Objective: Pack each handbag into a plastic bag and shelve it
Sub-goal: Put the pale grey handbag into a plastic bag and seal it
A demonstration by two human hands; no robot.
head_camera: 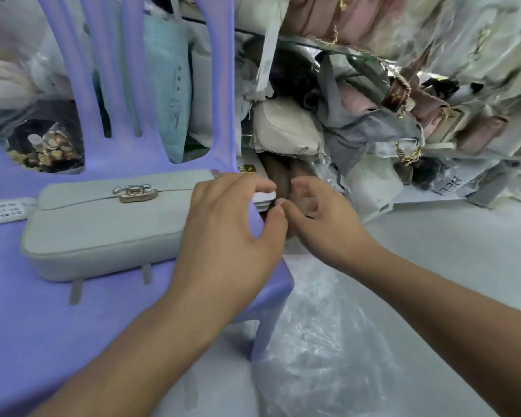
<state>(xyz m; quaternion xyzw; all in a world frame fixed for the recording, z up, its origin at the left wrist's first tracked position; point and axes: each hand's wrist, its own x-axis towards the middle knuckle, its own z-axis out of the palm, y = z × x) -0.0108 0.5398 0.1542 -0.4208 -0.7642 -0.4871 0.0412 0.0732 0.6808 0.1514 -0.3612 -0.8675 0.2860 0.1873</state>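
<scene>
A pale grey-white handbag (103, 227) with a gold clasp lies flat on the seat of a purple plastic chair (42, 320). My left hand (232, 236) hovers over the bag's right end, fingers spread and curled, holding nothing. Beside the chair's right edge my right hand (322, 218) is held with fingers apart and empty, its thumb close to my left thumb. Clear plastic bags (322, 341) lie crumpled on the floor below my arms.
Shelves at the right hold many handbags wrapped in plastic (418, 115), among them a cream bag (286, 127). A white label (3, 210) lies on the seat left of the handbag. A teal paper bag (170, 94) stands behind the chair back.
</scene>
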